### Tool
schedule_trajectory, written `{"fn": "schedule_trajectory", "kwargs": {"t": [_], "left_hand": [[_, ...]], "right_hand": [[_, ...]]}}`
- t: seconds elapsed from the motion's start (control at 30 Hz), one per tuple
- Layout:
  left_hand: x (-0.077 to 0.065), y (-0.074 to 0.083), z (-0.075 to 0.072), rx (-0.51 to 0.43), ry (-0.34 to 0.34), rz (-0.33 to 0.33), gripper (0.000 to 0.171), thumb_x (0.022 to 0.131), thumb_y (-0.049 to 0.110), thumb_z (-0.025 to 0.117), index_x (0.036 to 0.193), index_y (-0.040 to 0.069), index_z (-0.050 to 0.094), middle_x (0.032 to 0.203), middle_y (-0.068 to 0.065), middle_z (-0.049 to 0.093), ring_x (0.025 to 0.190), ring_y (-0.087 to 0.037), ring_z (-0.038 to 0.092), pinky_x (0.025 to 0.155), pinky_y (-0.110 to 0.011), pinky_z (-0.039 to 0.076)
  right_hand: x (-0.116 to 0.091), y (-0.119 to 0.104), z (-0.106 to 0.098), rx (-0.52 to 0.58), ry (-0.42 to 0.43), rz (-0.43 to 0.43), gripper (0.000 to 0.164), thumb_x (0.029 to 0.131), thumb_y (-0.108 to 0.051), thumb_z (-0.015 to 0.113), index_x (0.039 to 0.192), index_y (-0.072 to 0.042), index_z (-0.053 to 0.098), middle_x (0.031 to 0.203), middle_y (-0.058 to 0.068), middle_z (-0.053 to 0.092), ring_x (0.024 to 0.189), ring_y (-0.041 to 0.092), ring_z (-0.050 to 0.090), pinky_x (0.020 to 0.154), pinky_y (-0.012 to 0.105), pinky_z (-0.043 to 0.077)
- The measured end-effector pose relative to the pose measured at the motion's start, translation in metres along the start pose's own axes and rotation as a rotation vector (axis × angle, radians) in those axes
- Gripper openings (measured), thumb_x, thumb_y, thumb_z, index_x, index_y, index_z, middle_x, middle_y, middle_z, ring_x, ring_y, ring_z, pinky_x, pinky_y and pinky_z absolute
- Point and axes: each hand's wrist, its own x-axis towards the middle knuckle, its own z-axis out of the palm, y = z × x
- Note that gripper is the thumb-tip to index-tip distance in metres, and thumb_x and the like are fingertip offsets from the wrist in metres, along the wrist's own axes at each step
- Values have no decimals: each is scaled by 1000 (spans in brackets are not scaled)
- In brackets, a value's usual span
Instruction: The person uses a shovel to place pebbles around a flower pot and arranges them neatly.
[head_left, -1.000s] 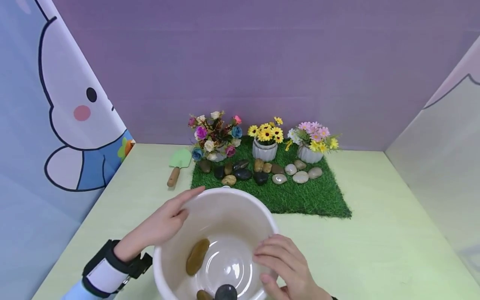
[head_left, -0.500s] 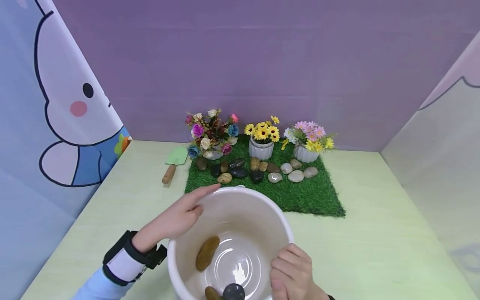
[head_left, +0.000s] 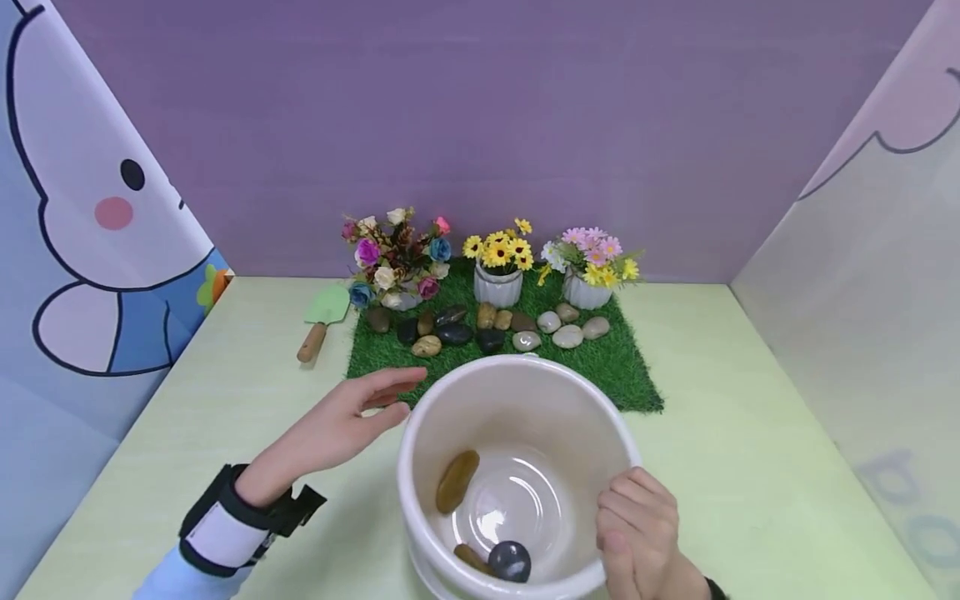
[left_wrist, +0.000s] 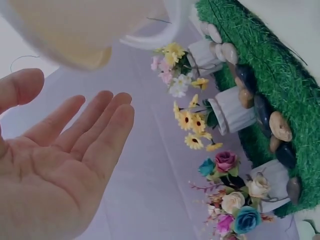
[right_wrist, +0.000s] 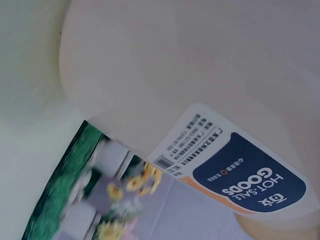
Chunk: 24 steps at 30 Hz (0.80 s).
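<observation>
A white bucket [head_left: 517, 383] stands tilted toward me in the head view. Inside it lie a long brown stone [head_left: 457, 482], a dark grey stone [head_left: 510, 561] and a second brown stone [head_left: 472, 559]. My right hand [head_left: 639, 529] grips the rim on the right side. Just off the left rim is my left hand [head_left: 352, 421], fingers extended, holding nothing. The left wrist view shows that left hand [left_wrist: 65, 160] palm up below the bucket's edge [left_wrist: 75, 55]. In the right wrist view the bucket wall [right_wrist: 165, 60] with a printed label [right_wrist: 240, 165] fills most of the frame.
Behind the bucket lies a green turf mat [head_left: 622, 367]. On it stand pots of mixed roses [head_left: 397, 262], yellow flowers [head_left: 498, 287] and pink flowers [head_left: 588, 287], fronted by several stones [head_left: 454, 333]. A green trowel [head_left: 318, 321] lies left of the mat on the pale table [head_left: 750, 467].
The bucket has shifted right across the head view. My right hand's fingers have closed on its rim, while my left hand has come away from the left rim.
</observation>
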Motion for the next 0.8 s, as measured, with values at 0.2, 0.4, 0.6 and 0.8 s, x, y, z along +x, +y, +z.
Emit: {"fn": "schedule_trajectory", "kwargs": {"t": [0.2,0.4,0.6,0.8], "left_hand": [[-4,-10,6,-19,-14,1,45,105,17,52,146,-1,50,148,-21,53,135,-42,51,108,-55,46],[-6,-18,21,-26,-35,7,40,104,16,53,142,1,55,141,-17,60,132,-38,54,106,-53,47],[-2,-23,28,-41,-61,29,42,104,15,52,144,-1,53,139,-19,61,130,-38,56,106,-50,48],[-1,-23,29,-47,-75,33,43,104,15,52,144,-1,52,138,-20,61,129,-38,56,105,-52,48]], "right_hand": [[-8,7,-29,-118,11,51,51,96,-6,33,46,-18,27,42,-6,26,43,7,23,48,22,26],[-16,16,-52,-211,81,47,52,94,-6,36,44,-15,27,38,-2,25,39,11,23,44,25,25],[-17,20,-77,-307,97,77,52,97,-9,38,46,-12,28,37,2,26,39,13,22,44,25,22],[-16,21,-99,-426,141,96,48,92,-6,38,45,-11,28,36,4,24,39,14,21,43,26,18]]}}
